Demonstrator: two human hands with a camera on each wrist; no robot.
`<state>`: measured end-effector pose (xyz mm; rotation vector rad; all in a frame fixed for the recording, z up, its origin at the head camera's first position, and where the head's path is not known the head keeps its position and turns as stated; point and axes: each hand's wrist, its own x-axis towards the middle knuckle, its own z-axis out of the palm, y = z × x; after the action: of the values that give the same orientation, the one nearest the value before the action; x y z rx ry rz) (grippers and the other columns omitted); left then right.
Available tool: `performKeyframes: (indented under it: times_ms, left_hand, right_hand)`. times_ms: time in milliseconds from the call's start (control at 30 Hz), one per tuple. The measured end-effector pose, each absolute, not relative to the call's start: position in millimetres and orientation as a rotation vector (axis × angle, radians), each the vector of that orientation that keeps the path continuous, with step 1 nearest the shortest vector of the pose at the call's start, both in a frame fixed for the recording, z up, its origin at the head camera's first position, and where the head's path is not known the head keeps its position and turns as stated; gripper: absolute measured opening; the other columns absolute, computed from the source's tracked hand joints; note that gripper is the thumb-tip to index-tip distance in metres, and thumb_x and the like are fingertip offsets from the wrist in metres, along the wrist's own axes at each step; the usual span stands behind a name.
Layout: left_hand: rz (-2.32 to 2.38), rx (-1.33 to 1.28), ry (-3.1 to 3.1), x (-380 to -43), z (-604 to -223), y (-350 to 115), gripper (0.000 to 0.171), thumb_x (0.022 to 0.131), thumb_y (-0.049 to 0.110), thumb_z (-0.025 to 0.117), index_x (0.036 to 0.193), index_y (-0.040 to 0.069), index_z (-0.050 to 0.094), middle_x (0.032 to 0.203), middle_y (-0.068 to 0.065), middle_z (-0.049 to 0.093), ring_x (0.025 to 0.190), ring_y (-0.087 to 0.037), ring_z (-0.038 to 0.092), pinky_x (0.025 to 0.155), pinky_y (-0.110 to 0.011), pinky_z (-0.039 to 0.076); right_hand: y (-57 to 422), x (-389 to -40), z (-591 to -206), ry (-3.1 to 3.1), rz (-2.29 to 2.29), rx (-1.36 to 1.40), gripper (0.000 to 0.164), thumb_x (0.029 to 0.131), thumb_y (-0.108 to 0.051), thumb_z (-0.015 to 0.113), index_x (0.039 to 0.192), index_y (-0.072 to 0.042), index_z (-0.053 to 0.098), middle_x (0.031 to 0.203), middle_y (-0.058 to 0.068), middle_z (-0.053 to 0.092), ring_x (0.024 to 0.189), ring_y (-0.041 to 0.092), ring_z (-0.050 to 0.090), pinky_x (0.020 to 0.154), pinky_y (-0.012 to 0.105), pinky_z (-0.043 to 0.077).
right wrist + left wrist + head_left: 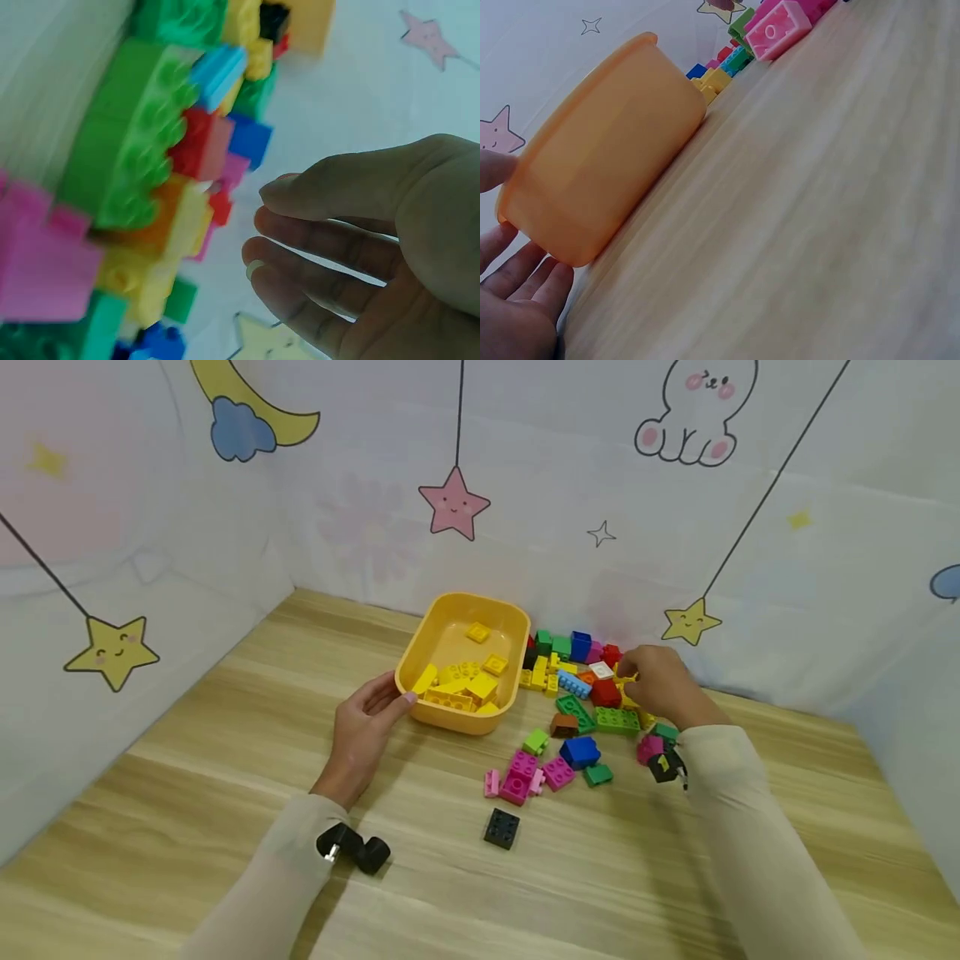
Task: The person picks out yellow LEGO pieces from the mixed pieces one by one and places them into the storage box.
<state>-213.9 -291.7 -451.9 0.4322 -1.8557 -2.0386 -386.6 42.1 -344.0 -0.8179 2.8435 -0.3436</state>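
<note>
At the far left a yellow star [112, 652] smiles from the cloth, beside the wood table [225, 752]. Next, the left hand [360, 731] pinches the near left corner of the tub [459, 724], thumb over the rim, fingers against the outer wall. The tub stands on the table, with yellow bricks [452, 687] gathered mostly at its near end. Right of it, nearer the person, lie a black brick [502, 828], a cluster of pink bricks [516, 787] and a blue brick [580, 752]. Behind these spreads a mixed pile, with a red brick [606, 693] and a lime brick [617, 720]. At its right side hovers the right hand [663, 687], fingers loosely bent, thumb a little apart, nothing between them.
</note>
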Motion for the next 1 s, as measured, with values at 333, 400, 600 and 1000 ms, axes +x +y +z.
performKeyframes:
  times_ms: [333, 400, 600, 1000]
  left_hand:
    - [-2.012, 0.443, -1.863, -213.6, -450.8, -291.7, 0.051, 0.093, 0.015, 0.072, 0.14, 0.007, 0.055, 0.143, -0.013, 0.056, 0.131, -0.025, 0.055, 0.091, -0.01, 0.054]
    - [-2.015, 0.444, -1.861, -213.4, -450.7, -291.1, 0.051, 0.093, 0.015, 0.072, 0.14, 0.007, 0.055, 0.143, -0.013, 0.056, 0.131, -0.025, 0.055, 0.09, -0.009, 0.054]
    - [-2.024, 0.436, -1.851, -213.0, -448.4, -289.4, 0.05, 0.093, 0.014, 0.072, 0.139, 0.005, 0.056, 0.142, -0.014, 0.057, 0.13, -0.025, 0.055, 0.086, -0.005, 0.054]
    - [-2.015, 0.435, -1.868, -214.1, -447.1, -289.1, 0.053, 0.092, 0.016, 0.073, 0.141, 0.004, 0.054, 0.144, -0.016, 0.055, 0.132, -0.027, 0.054, 0.086, -0.002, 0.052]
  right_hand:
    - [54.9, -393.8, -360.8, 2.791, -0.353, -0.621, 0.04, 0.089, -0.009, 0.075, 0.123, 0.01, 0.064, 0.122, 0.029, 0.063, 0.112, 0.045, 0.056, 0.098, 0.06, 0.053]
    - [56.4, -394.4, -363.8, 2.802, -0.359, -0.627, 0.04, 0.089, -0.009, 0.075, 0.123, 0.01, 0.064, 0.121, 0.029, 0.063, 0.112, 0.044, 0.056, 0.099, 0.06, 0.053]
    - [60.6, -395.3, -366.4, 2.822, -0.373, -0.673, 0.041, 0.088, -0.009, 0.075, 0.121, 0.012, 0.064, 0.118, 0.03, 0.064, 0.109, 0.044, 0.057, 0.098, 0.06, 0.053]
    - [36.1, -370.8, -317.0, 2.95, -0.467, -0.873, 0.041, 0.084, -0.009, 0.077, 0.119, 0.009, 0.065, 0.113, 0.025, 0.064, 0.102, 0.04, 0.057, 0.088, 0.054, 0.056]
